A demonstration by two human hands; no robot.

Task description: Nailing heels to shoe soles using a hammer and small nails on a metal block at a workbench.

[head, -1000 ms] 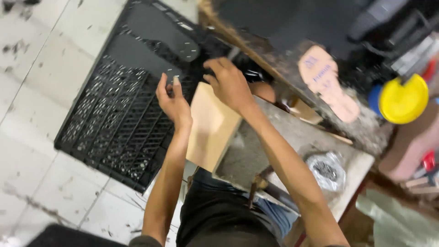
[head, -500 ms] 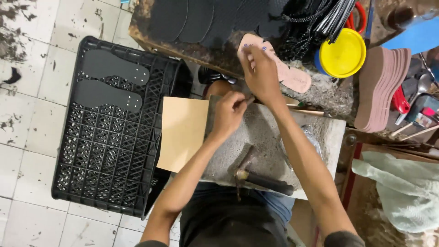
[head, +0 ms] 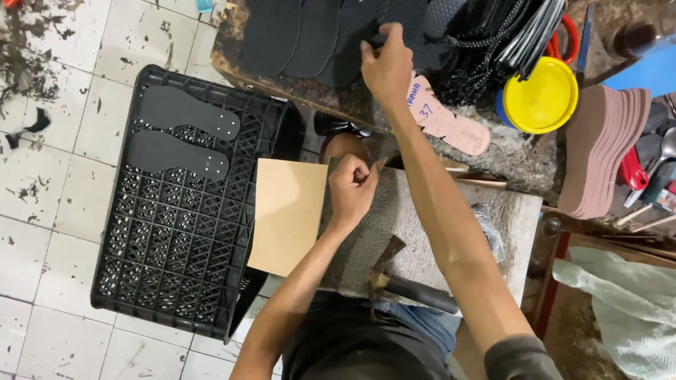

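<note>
Black soles under right hand fingertips, left hand fisted

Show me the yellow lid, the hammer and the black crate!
yellow lid point(head: 540, 96): head view, middle of its top.
hammer point(head: 415, 290): head view, on its dark handle.
black crate point(head: 176, 239): head view, its lattice floor.

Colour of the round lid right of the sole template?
Bright yellow lid, clearest in the head view, beside the pink sole template.

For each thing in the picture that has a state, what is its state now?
left hand: closed in a fist over the stone block
right hand: grip on a black sole on the bench
black crate: holds two flat black soles
hammer: lying on the block, untouched
</note>
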